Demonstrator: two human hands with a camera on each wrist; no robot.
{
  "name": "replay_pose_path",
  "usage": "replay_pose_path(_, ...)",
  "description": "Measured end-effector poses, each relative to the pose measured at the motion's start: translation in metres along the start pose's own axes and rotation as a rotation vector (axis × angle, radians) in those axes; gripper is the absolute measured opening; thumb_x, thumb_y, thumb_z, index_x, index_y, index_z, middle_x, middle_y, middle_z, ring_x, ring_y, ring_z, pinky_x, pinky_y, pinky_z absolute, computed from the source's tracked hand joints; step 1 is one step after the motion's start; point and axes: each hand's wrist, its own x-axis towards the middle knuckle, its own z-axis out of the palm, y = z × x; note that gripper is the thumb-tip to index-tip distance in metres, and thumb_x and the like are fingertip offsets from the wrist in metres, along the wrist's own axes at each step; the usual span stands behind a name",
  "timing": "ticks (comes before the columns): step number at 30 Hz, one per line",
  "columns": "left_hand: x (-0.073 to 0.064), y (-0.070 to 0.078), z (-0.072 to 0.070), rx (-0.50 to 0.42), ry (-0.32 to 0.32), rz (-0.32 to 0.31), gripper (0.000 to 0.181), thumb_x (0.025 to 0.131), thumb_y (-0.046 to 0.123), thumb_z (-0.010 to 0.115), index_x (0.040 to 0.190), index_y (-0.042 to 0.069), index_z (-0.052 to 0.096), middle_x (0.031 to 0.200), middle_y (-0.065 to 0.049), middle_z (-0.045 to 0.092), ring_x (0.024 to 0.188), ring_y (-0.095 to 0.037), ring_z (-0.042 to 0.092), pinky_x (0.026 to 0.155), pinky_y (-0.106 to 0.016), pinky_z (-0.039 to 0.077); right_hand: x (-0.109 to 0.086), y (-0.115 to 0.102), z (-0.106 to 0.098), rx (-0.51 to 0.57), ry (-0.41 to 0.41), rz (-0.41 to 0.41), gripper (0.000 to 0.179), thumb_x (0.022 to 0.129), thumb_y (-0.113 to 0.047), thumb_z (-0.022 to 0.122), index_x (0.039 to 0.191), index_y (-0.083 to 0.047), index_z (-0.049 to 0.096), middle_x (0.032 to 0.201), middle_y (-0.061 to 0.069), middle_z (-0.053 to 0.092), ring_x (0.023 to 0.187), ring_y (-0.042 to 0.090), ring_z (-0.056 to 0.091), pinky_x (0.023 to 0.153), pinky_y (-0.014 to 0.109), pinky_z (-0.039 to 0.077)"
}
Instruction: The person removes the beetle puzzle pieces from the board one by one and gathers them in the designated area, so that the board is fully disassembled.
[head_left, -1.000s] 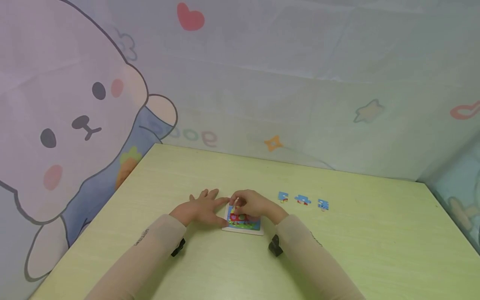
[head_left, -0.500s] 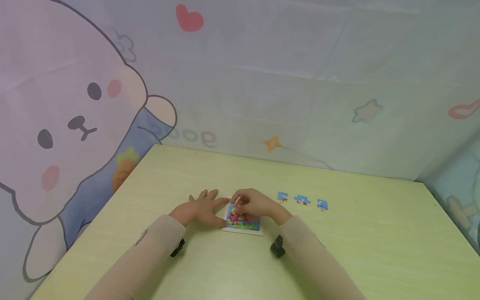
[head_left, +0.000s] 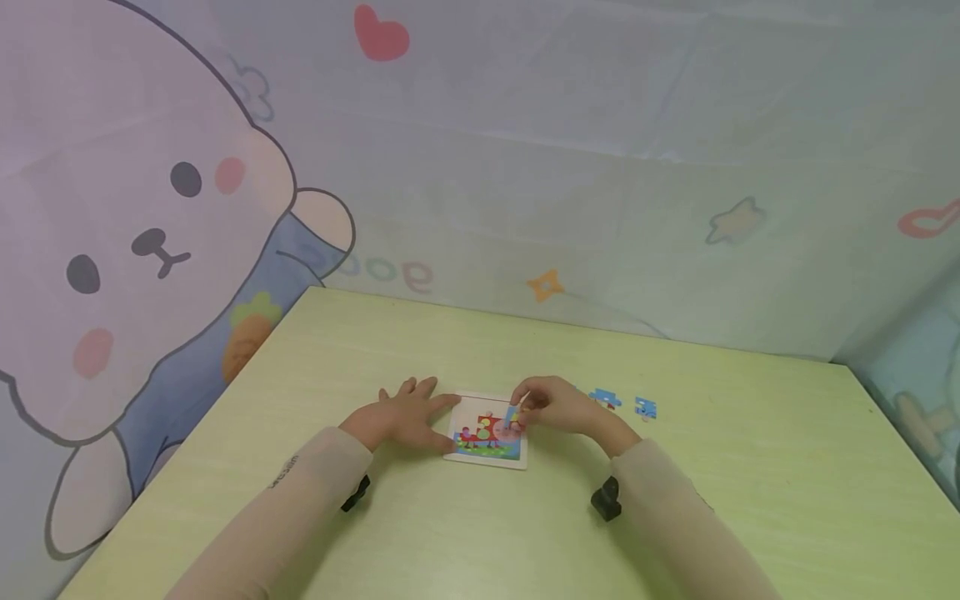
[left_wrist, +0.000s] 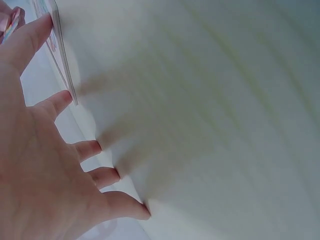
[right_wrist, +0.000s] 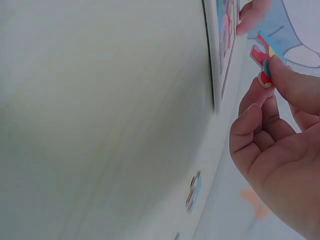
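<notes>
A small puzzle board (head_left: 489,464) with a pale frame lies on the table, bearing a partly filled red, blue and green picture. Its upper left part shows bare backing. My left hand (head_left: 407,419) lies spread at the board's left side; thumb and index finger touch the frame, as the left wrist view (left_wrist: 62,60) of the board's edge also shows. Above the board's right side, my right hand (head_left: 558,406) pinches a puzzle piece (head_left: 512,416) between thumb and index finger. In the right wrist view this puzzle piece (right_wrist: 265,62) is red, blue and yellow, held clear of the board.
Two loose blue puzzle pieces, one nearer (head_left: 605,398) and one farther right (head_left: 646,408), lie beyond my right hand. Another is mostly hidden behind that hand. A printed cloth (head_left: 480,167) hangs along the table's back edge.
My right hand has lifted the puzzle piece from the board's upper left and carried it rightward, uncovering the bare backing. My left hand has stayed in place.
</notes>
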Motion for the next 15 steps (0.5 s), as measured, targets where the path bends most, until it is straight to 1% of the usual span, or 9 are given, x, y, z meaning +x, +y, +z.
replay_pose_path(8, 0.000, 0.000, -0.001, -0.004, -0.003, -0.001, 0.076, 0.086, 0.051, 0.065, 0.151, 0.028, 0.034, 0.160, -0.018, 0.012, 0.145, -0.047, 0.006, 0.103, -0.076, 0.007, -0.016, 0.016, -0.013, 0.016, 0.006, 0.020, 0.012, 0.091, 0.001, 0.061, 0.103, 0.000, 0.062, 0.081, 0.007, 0.069, 0.077, 0.014, 0.060, 0.072, 0.027, 0.046)
replay_pose_path(12, -0.001, 0.001, -0.001, -0.007, -0.002, -0.005, 0.076, 0.085, 0.051, 0.066, 0.150, 0.027, 0.034, 0.160, -0.018, 0.013, 0.145, -0.047, 0.006, 0.104, -0.076, 0.007, -0.022, 0.023, -0.017, 0.004, 0.010, 0.017, 0.012, 0.090, 0.002, 0.060, 0.103, 0.002, 0.062, 0.081, 0.010, 0.069, 0.078, 0.013, 0.061, 0.073, 0.027, 0.047)
replay_pose_path(15, -0.003, 0.003, -0.002, -0.006, -0.003, -0.009, 0.076, 0.085, 0.051, 0.066, 0.150, 0.027, 0.034, 0.160, -0.017, 0.013, 0.145, -0.047, 0.006, 0.104, -0.076, 0.007, -0.027, 0.028, -0.018, -0.013, 0.016, 0.023, 0.012, 0.089, 0.002, 0.061, 0.102, 0.002, 0.062, 0.081, 0.009, 0.068, 0.077, 0.014, 0.060, 0.071, 0.027, 0.046)
